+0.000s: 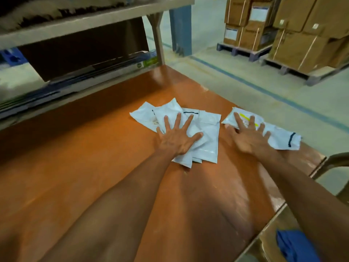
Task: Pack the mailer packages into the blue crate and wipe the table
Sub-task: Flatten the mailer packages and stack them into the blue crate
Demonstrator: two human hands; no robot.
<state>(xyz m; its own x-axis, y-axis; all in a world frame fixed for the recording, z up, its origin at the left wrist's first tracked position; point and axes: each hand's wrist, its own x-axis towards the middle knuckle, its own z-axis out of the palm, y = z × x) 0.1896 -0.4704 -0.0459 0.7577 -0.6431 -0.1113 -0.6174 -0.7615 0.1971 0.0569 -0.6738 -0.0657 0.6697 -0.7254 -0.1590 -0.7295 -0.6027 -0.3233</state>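
The left pile (205,129) of mailer packages is spread on the orange worktop (94,148), towards its far right. The right pile (283,138) lies just beside it, at the right edge, with one corner overhanging. The left hand (177,138) is laid flat on the left pile, fingers straight and splayed; nothing is gripped. The right hand (247,137) is laid on the right pile in the same way, with nothing clasped.

The mailers appear to be thin plastic bags: light, soft and creased, with smooth faces that are likely to slide over one another and over the glossy worktop. Little stiffness is to be expected, so a bag lifted by one corner will probably sag.

It is recommended that each pile be squared up under flat palms, then taken from both long sides with thumbs on top and fingers beneath. The overhanging corner offers an easy entry for the fingers.

A blue item (294,244) is seen below the near right edge; whether it is a cloth or part of the crate cannot be told
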